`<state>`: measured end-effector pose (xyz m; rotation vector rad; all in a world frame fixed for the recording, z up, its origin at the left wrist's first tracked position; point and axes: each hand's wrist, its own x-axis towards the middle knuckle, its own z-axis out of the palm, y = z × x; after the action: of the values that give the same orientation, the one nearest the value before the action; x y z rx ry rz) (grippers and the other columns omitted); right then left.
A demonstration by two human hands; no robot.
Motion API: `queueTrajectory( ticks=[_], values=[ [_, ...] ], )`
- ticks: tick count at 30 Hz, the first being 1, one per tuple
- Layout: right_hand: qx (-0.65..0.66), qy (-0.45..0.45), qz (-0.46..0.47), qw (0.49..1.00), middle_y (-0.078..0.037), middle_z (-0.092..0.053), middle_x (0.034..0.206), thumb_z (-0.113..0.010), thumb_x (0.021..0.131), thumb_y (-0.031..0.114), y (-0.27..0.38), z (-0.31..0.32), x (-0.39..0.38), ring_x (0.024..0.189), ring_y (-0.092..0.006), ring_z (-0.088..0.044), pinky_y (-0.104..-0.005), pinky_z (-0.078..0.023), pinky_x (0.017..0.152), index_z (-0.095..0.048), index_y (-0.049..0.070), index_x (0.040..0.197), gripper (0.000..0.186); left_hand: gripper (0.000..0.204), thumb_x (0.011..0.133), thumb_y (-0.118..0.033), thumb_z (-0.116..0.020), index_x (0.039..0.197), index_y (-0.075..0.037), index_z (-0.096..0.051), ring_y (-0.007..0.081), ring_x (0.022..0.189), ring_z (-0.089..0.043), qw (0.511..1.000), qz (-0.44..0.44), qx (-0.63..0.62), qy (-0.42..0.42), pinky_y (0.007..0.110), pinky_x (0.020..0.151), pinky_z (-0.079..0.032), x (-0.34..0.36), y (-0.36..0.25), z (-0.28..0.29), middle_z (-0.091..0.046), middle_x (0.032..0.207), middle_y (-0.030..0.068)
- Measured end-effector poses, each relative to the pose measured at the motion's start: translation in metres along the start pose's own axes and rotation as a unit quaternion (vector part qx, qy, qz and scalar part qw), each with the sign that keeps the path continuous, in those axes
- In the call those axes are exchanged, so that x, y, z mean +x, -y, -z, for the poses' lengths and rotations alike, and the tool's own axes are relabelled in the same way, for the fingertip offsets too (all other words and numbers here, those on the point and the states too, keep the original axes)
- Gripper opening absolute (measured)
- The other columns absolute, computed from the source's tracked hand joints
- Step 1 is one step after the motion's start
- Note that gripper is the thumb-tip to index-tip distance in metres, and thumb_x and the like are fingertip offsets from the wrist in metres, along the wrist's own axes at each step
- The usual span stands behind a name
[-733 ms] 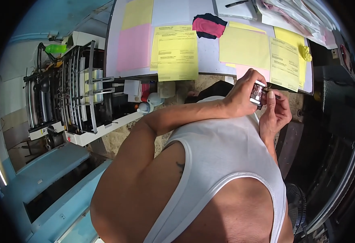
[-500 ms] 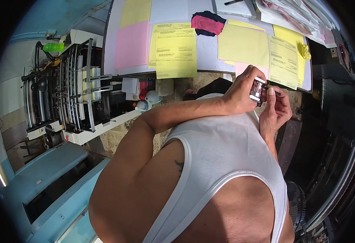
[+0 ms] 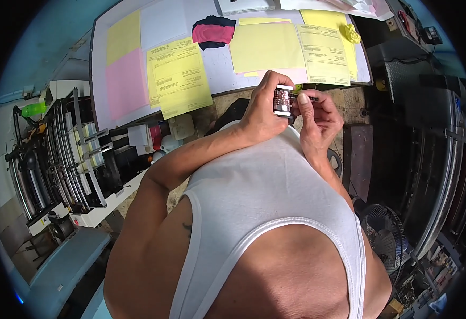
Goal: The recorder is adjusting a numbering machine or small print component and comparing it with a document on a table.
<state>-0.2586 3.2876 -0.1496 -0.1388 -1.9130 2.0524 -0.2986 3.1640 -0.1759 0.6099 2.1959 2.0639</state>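
My left hand (image 3: 264, 110) is closed around a small numbering device (image 3: 282, 101), held in front of my chest by the table's near edge. Rows of shiny reddish-silver wheels show between its white end pieces. My right hand (image 3: 322, 121) meets it from the other side, thumb and fingers pinched on a thin dark tool (image 3: 313, 99). The tool's tip is hidden at the device. Beyond my hands lie yellow sheets (image 3: 265, 49) and a printed yellow form (image 3: 324, 56) on the white table (image 3: 219, 72).
More yellow forms (image 3: 182, 80) and a pink sheet (image 3: 126, 87) lie on the left, one form overhanging the edge. A dark and pink cloth (image 3: 214, 33) rests mid-table, a crumpled yellow paper (image 3: 352, 34) at right. Machinery (image 3: 68, 154) stands left, a fan (image 3: 384, 234) right.
The view has shifted, so table and hands sit farther left in the picture. Both hands keep their grip on the device and the tool, with little change between them.
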Motion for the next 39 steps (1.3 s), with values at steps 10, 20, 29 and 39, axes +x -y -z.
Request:
queueTrajectory(
  ticks=[10,20,29,39],
  values=[
    [0.016,-0.002,-0.007,1.000,-0.005,-0.067,0.075,-0.065,0.091,0.006,-0.0041,0.0028,-0.0010,0.065,-0.0072,-0.063,-0.0216,-0.053,0.057,-0.063,-0.002,0.096,0.010,0.052,0.061,0.012,-0.072,0.103,-0.003,-0.045,0.0216,0.087,-0.057,0.999,0.015,-0.035,-0.004,0.034,0.069,-0.049,-0.0022,0.0023,-0.0015,-0.052,0.099,0.0111],
    [0.048,0.004,-0.006,0.999,-0.007,-0.068,0.076,-0.067,0.091,0.008,0.0000,0.0006,-0.0015,0.068,-0.0089,-0.064,-0.0230,-0.054,0.058,-0.064,-0.002,0.098,0.012,0.051,0.062,0.012,-0.072,0.103,-0.004,-0.045,0.0220,0.086,-0.058,1.000,0.011,-0.029,-0.003,0.034,0.069,-0.050,-0.0018,0.0019,-0.0027,-0.052,0.098,0.0109],
    [0.042,-0.008,-0.029,0.999,-0.005,-0.067,0.076,-0.065,0.092,0.008,-0.0034,0.0048,-0.0042,0.065,-0.0073,-0.062,-0.0222,-0.052,0.056,-0.063,-0.001,0.094,0.009,0.051,0.062,0.012,-0.072,0.102,-0.004,-0.045,0.0198,0.081,-0.059,0.998,0.011,-0.061,-0.013,0.033,0.066,-0.051,-0.0051,0.0044,-0.0056,-0.052,0.097,0.0097],
    [0.039,0.008,-0.006,0.999,-0.006,-0.067,0.077,-0.065,0.092,0.006,0.0032,0.0015,-0.0050,0.067,-0.0075,-0.062,-0.0227,-0.054,0.059,-0.063,-0.002,0.098,0.010,0.051,0.061,0.010,-0.072,0.102,-0.004,-0.045,0.0212,0.084,-0.058,1.000,0.003,-0.015,-0.002,0.034,0.068,-0.049,-0.0059,0.0037,-0.0055,-0.053,0.097,0.0099]
  ],
)
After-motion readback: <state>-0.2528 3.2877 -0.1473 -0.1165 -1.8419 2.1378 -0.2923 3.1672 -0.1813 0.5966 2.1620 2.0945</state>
